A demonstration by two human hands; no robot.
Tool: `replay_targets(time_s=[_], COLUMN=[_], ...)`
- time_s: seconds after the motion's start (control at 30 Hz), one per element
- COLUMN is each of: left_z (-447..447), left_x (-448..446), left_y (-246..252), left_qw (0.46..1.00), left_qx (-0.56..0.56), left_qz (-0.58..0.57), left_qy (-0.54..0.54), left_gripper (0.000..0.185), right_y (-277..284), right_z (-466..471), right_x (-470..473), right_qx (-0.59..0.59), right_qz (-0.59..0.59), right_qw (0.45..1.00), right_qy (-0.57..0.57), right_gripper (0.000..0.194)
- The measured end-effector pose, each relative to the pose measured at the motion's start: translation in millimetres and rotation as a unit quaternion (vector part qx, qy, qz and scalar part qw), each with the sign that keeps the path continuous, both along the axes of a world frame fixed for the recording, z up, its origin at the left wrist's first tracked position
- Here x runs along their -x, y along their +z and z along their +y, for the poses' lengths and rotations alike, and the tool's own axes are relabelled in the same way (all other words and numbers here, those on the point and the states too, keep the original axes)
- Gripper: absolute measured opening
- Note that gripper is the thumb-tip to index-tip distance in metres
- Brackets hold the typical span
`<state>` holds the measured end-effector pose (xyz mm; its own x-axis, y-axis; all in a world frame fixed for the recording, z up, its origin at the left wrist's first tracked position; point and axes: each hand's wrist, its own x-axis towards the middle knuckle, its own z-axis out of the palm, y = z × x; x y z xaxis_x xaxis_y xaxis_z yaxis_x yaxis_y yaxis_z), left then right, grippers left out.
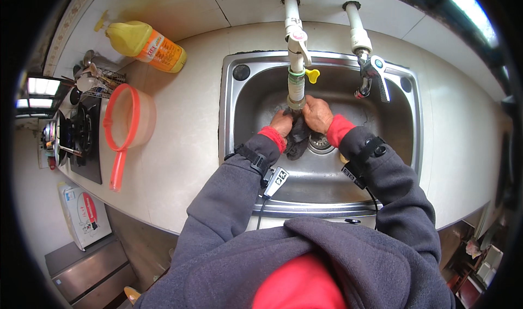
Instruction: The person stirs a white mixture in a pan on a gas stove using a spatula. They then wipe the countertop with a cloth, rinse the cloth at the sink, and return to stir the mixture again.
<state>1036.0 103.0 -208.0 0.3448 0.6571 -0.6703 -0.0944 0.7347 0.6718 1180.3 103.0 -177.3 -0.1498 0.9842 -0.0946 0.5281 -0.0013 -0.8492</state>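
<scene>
Both of my hands are over the stainless steel sink (327, 190), under the outlet of the left tap (296, 84), a white plastic one with a yellow clamp key. A dark wet cloth (297, 141) hangs between them and bunches up below the outlet. My left hand (282, 123) grips the cloth on its left side. My right hand (318, 115) is at the right of the outlet, its fingers curled against the tap's end and the top of the cloth; its fingertips are partly hidden. The drain strainer (320, 143) shows just right of the cloth.
A second tap (363, 63) with a white lever stands at the right. On the counter to the left are a clear dipper with a red rim (135, 121), a yellow detergent bottle (149, 45), a wire utensil basket (106, 82) and a gas hob (88, 137). Wall tiles rise behind the sink.
</scene>
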Motion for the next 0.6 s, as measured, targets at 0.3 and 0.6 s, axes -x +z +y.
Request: replay_targets(time_s=[0.3,0.6], left_z=[-5.3,-13.0], left_x=[-0.1,-5.9], left_y=[2.6,60.6], left_qw=[0.993,0.976], left_qx=[-0.067,-0.199], left_qz=[0.058,0.067], left_qy=[-0.083,-0.065], left_gripper=[0.029,0.057], right_y=[-1.2,5.8], right_z=[18.2,18.3], right_x=[-8.8,-15.5], right_qx=[0.026,0.169], right_qz=[-0.072,0.215], right_qw=[0.997,0.959], right_qy=[-0.019,0.079], right_gripper=[0.035,0.039])
